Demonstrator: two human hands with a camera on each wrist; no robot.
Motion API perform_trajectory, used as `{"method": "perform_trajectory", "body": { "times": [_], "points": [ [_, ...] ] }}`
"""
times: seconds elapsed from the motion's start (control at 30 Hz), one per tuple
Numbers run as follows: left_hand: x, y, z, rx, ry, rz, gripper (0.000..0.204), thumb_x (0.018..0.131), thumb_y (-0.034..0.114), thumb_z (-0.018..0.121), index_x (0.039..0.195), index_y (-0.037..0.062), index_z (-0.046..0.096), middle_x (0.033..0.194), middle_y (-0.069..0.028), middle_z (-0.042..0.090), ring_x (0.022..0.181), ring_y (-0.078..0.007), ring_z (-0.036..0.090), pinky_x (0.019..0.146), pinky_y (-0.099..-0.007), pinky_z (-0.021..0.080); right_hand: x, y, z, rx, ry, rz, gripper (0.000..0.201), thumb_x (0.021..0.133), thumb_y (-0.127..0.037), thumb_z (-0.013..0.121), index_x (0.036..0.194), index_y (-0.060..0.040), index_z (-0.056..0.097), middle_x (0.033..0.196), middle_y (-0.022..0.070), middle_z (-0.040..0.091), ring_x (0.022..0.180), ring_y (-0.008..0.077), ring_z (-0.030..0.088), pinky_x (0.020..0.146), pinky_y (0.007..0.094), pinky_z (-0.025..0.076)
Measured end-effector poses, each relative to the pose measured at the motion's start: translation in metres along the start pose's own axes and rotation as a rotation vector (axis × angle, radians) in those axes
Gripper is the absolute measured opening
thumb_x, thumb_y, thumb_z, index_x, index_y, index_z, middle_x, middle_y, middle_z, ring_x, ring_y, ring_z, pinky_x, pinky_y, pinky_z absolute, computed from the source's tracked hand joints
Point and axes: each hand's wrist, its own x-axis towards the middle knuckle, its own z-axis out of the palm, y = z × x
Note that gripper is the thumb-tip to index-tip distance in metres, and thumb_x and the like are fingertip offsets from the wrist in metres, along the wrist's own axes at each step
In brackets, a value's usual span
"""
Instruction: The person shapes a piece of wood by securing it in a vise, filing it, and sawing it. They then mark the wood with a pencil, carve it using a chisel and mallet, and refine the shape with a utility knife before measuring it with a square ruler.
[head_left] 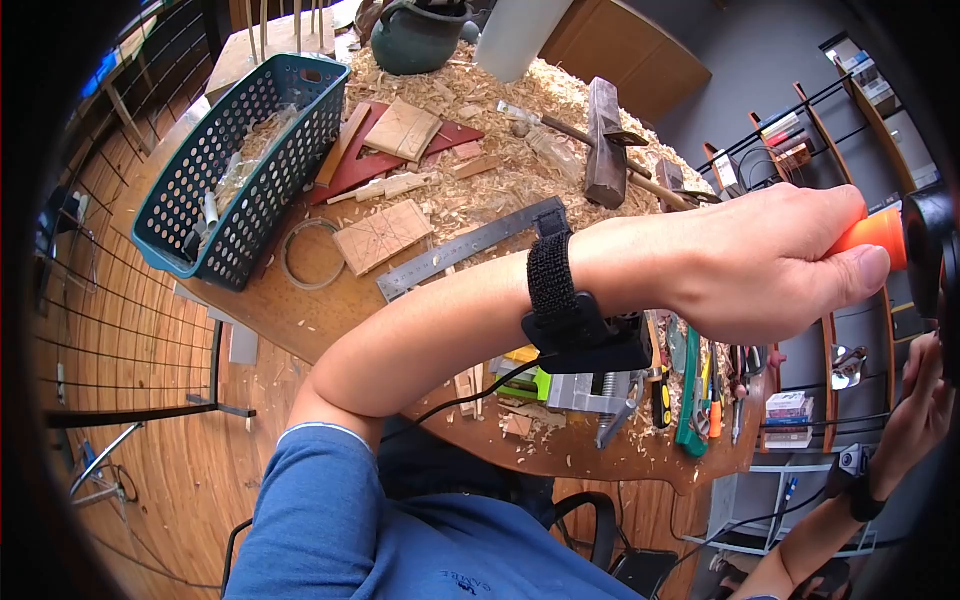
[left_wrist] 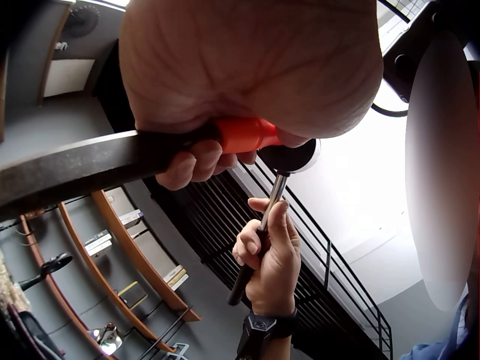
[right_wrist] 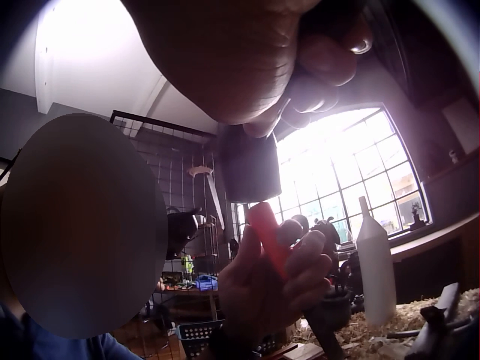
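My left hand [head_left: 765, 265] grips the orange handle [head_left: 870, 243] of a tool, raised above the right side of the table. In the left wrist view its long, flat, dark steel blade [left_wrist: 82, 165] runs out to the left. My right hand [left_wrist: 274, 262] holds a mallet by its black grip [left_wrist: 240, 289], below a bare metal shaft. The black mallet head [right_wrist: 247, 165] is right at the end of the orange handle in the right wrist view. At the right edge of the head view, the mallet head overlaps that handle end.
Wood shavings [head_left: 480, 90] cover much of the table. On it are a green basket [head_left: 165, 235], wood blocks [head_left: 385, 237], a steel ruler [head_left: 470, 245], a wooden-headed mallet [head_left: 605, 150], a green pot [head_left: 420, 40], a white bottle [right_wrist: 375, 270] and several hand tools near the front right edge.
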Motion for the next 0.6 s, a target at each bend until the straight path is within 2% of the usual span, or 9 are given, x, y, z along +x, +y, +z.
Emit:
{"method": "perform_trajectory", "body": {
  "times": [0.1, 0.27, 0.3, 0.4, 0.43, 0.5, 0.53, 0.57, 0.6],
  "points": [
    [0.001, 0.000, 0.001, 0.006, 0.002, -0.001, 0.051, 0.111, 0.045, 0.049, 0.105, -0.0043, 0.056, 0.088, -0.0217, 0.068, 0.086, -0.0375, 0.069, 0.079, -0.0489, 0.053, 0.002, -0.001, -0.003, -0.070, 0.022, -0.016, 0.040, 0.111, -0.037, 0.064, 0.091, -0.0021, 0.061, 0.062, 0.0000, 0.052, 0.053, 0.0067, 0.040, 0.048, 0.0243, 0.026],
    [0.002, -0.006, 0.001, 0.021, 0.021, 0.033, 0.049, 0.111, 0.045, 0.050, 0.106, -0.0041, 0.056, 0.090, -0.0214, 0.068, 0.087, -0.0360, 0.069, 0.079, -0.0478, 0.053, 0.005, -0.001, -0.004, 0.014, -0.005, 0.020, 0.044, 0.110, -0.038, 0.065, 0.088, -0.0001, 0.063, 0.061, 0.0001, 0.051, 0.052, 0.0072, 0.040, 0.048, 0.0247, 0.026],
    [0.002, -0.006, 0.001, -0.005, 0.018, 0.011, 0.049, 0.111, 0.045, 0.050, 0.106, -0.0041, 0.055, 0.090, -0.0206, 0.068, 0.088, -0.0350, 0.069, 0.080, -0.0474, 0.053, -0.011, 0.022, -0.020, 0.014, -0.005, 0.020, 0.044, 0.110, -0.038, 0.065, 0.088, -0.0001, 0.063, 0.061, 0.0001, 0.051, 0.052, 0.0072, 0.040, 0.048, 0.0247, 0.026],
    [0.001, -0.005, -0.001, -0.029, 0.016, -0.015, 0.050, 0.111, 0.045, 0.050, 0.105, -0.0038, 0.055, 0.090, -0.0188, 0.067, 0.087, -0.0331, 0.069, 0.080, -0.0467, 0.053, -0.009, 0.016, -0.019, -0.020, 0.020, 0.076, 0.043, 0.110, -0.037, 0.065, 0.088, 0.0003, 0.063, 0.061, 0.0004, 0.051, 0.052, 0.0074, 0.039, 0.048, 0.0247, 0.026],
    [0.001, -0.005, -0.002, -0.029, 0.016, -0.019, 0.050, 0.112, 0.046, 0.050, 0.105, -0.0036, 0.055, 0.089, -0.0178, 0.067, 0.087, -0.0322, 0.069, 0.080, -0.0464, 0.053, -0.006, 0.009, -0.015, -0.026, 0.040, 0.128, 0.043, 0.110, -0.037, 0.065, 0.088, 0.0004, 0.063, 0.061, 0.0005, 0.051, 0.052, 0.0075, 0.039, 0.048, 0.0246, 0.026],
    [0.000, -0.004, -0.002, -0.059, 0.011, -0.020, 0.048, 0.110, 0.044, 0.052, 0.105, -0.0036, 0.055, 0.088, -0.0178, 0.066, 0.087, -0.0324, 0.069, 0.080, -0.0464, 0.053, 0.007, -0.019, 0.004, 0.035, 0.203, 0.403, 0.043, 0.110, -0.036, 0.065, 0.088, 0.0007, 0.063, 0.061, 0.0007, 0.051, 0.052, 0.0077, 0.039, 0.048, 0.0246, 0.026],
    [0.000, -0.004, -0.002, -0.087, 0.005, -0.020, 0.047, 0.109, 0.043, 0.055, 0.105, -0.0036, 0.055, 0.088, -0.0177, 0.066, 0.087, -0.0326, 0.068, 0.080, -0.0463, 0.053, 0.012, -0.023, 0.009, 0.071, 0.224, 0.388, 0.043, 0.110, -0.036, 0.065, 0.089, 0.0008, 0.063, 0.061, 0.0008, 0.051, 0.052, 0.0077, 0.039, 0.049, 0.0246, 0.026],
    [0.000, -0.007, -0.001, -0.087, 0.006, -0.020, 0.047, 0.109, 0.043, 0.055, 0.105, -0.0036, 0.055, 0.088, -0.0177, 0.066, 0.087, -0.0326, 0.068, 0.080, -0.0463, 0.053, 0.008, -0.013, 0.005, -0.052, 0.029, 0.016, 0.043, 0.110, -0.036, 0.065, 0.086, 0.0005, 0.063, 0.060, 0.0008, 0.049, 0.052, 0.0078, 0.038, 0.049, 0.0246, 0.026],
    [0.000, -0.013, 0.000, -0.115, 0.025, 0.015, 0.044, 0.106, 0.040, 0.058, 0.105, -0.0036, 0.055, 0.088, -0.0185, 0.066, 0.088, -0.0331, 0.068, 0.080, -0.0465, 0.052, 0.009, -0.011, 0.005, -0.052, 0.029, 0.016, 0.043, 0.110, -0.036, 0.065, 0.086, 0.0005, 0.063, 0.060, 0.0008, 0.049, 0.052, 0.0078, 0.038, 0.049, 0.0246, 0.026]
  ]
}}
